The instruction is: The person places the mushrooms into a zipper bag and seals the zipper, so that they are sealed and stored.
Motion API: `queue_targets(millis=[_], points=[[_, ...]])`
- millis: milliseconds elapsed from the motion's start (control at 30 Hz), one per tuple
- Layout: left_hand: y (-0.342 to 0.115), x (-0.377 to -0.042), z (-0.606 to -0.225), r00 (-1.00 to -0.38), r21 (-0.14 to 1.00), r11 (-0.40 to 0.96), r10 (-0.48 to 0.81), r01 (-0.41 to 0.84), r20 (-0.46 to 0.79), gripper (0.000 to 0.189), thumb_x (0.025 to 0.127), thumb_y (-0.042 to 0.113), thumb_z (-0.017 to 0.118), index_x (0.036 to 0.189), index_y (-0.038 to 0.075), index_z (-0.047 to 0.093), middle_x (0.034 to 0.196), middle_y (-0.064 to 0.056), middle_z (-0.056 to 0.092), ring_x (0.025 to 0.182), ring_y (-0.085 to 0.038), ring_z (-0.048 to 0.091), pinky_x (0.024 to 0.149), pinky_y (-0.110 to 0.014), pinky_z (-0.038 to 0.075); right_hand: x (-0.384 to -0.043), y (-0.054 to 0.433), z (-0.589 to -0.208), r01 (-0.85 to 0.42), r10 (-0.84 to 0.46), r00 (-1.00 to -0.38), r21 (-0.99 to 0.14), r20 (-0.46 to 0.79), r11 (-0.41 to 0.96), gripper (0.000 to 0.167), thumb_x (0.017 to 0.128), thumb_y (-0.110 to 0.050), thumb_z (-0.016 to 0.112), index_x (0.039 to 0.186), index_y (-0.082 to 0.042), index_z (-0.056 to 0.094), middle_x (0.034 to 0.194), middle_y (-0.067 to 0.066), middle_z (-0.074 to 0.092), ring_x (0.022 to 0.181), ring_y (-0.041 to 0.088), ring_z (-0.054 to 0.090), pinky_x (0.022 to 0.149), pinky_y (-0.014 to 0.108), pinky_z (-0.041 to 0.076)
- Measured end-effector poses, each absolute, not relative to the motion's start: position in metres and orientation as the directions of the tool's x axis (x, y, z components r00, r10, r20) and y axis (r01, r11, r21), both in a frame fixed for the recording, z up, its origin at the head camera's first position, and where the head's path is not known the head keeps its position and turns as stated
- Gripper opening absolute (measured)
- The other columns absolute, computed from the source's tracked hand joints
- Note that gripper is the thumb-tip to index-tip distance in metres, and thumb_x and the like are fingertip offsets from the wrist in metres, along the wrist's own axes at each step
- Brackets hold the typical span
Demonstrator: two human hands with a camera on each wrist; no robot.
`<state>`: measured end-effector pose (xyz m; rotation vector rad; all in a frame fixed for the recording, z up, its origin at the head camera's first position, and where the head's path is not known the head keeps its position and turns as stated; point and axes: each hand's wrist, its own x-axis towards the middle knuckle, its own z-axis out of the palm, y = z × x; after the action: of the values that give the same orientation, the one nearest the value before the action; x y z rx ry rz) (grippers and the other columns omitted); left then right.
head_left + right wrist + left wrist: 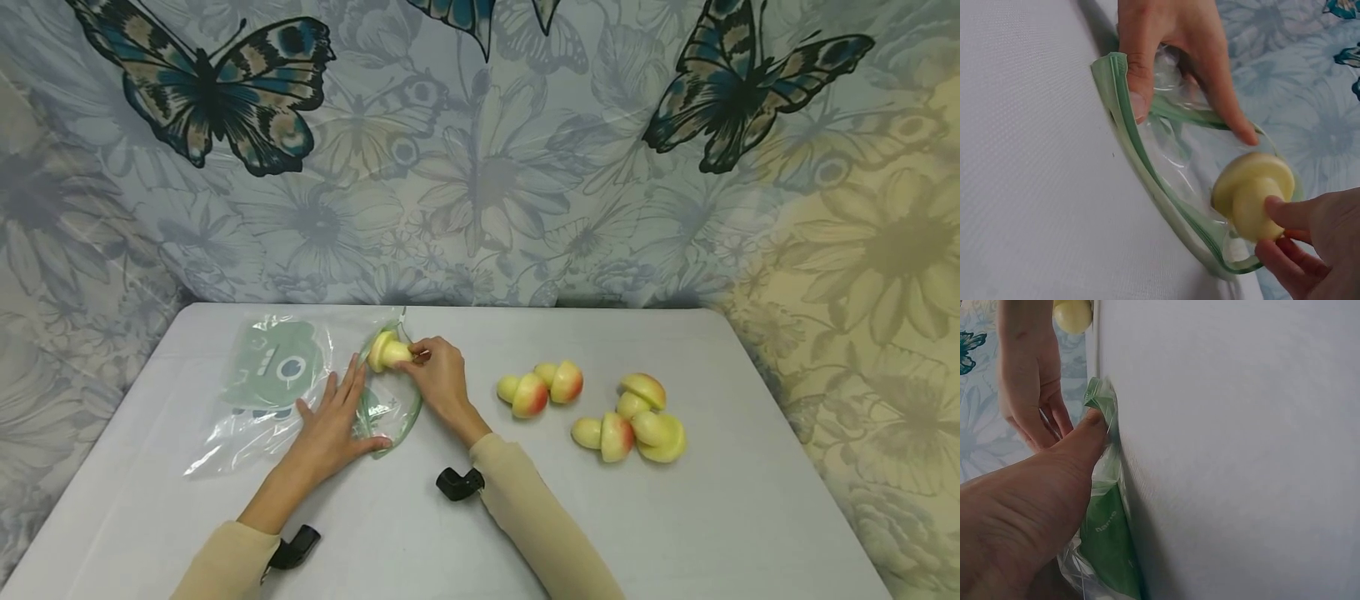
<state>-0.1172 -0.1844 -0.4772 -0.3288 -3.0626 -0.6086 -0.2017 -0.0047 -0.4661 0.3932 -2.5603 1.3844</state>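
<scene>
My right hand (442, 379) pinches a yellow toy mushroom (1252, 194) by its stem, cap toward the bag, at the mouth of a clear plastic zip bag (217, 446). The bag lies flat on the table with its green-edged opening (1147, 178) spread apart. Fingers straight and spread, my left hand (330, 429) rests over the bag by that opening. In the left wrist view its thumb (1088, 434) touches the bag's green edge. Whether the mushroom's cap is fully inside the bag is hard to tell.
Several yellow and red mushrooms lie right of my hands, among them a near one (528, 395), a far one (642, 390) and a yellow one (662, 437). The green printed panel (273, 362) of the bag lies at the left. A patterned cloth (480, 183) hangs behind the white table (750, 517).
</scene>
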Motion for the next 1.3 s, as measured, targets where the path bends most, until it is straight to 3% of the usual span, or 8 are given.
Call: queue_targets(millis=[200, 500, 833, 1300], points=[[-0.185, -0.117, -0.477, -0.976, 0.377, 0.901, 0.212, 0.214, 0.048, 0.122, 0.07, 0.051, 0.082, 0.157, 0.005, 0.011, 0.165, -0.008, 0.002, 0.143, -0.052, 0.013, 0.088, -0.088, 0.01, -0.2, -0.005, -0.468, -0.367, -0.173, -0.93, -0.777, 0.325, 0.511, 0.02, 0.079, -0.008, 0.081, 0.096, 0.001, 0.075, 0.091, 0.011, 0.071, 0.081, 0.022, 0.071, 0.069, 0.018, 0.054], [-0.183, -0.117, -0.476, -0.972, 0.364, 0.902, 0.231, 0.233, 0.048, 0.12, 0.071, 0.052, 0.081, 0.158, 0.007, 0.012, 0.165, -0.008, 0.004, 0.143, -0.052, 0.015, 0.09, -0.087, 0.012, -0.201, -0.009, -0.47, -0.37, -0.178, -0.928, -0.75, 0.327, 0.548, 0.015, 0.081, -0.005, 0.079, 0.096, -0.003, 0.076, 0.089, 0.008, 0.072, 0.078, 0.016, 0.071, 0.066, 0.016, 0.053], [-0.182, -0.117, -0.475, -0.972, 0.38, 0.896, 0.229, 0.23, 0.048, 0.12, 0.071, 0.051, 0.082, 0.158, 0.009, 0.01, 0.165, -0.007, 0.005, 0.142, -0.053, 0.015, 0.089, -0.088, 0.011, -0.201, -0.01, -0.469, -0.383, -0.235, -0.923, -0.775, 0.304, 0.503, 0.021, 0.082, 0.007, 0.073, 0.103, 0.002, 0.074, 0.098, 0.014, 0.072, 0.087, 0.023, 0.073, 0.073, 0.016, 0.054], [-0.181, -0.115, -0.476, -0.974, 0.391, 0.893, 0.221, 0.223, 0.052, 0.119, 0.071, 0.049, 0.082, 0.157, 0.006, 0.013, 0.165, -0.007, 0.005, 0.142, -0.053, 0.016, 0.088, -0.088, 0.012, -0.185, -0.005, -0.446, -0.415, -0.324, -0.903, -0.765, 0.281, 0.492, 0.021, 0.089, -0.001, 0.069, 0.11, 0.0, 0.072, 0.111, 0.012, 0.072, 0.1, 0.022, 0.07, 0.075, 0.017, 0.055]])
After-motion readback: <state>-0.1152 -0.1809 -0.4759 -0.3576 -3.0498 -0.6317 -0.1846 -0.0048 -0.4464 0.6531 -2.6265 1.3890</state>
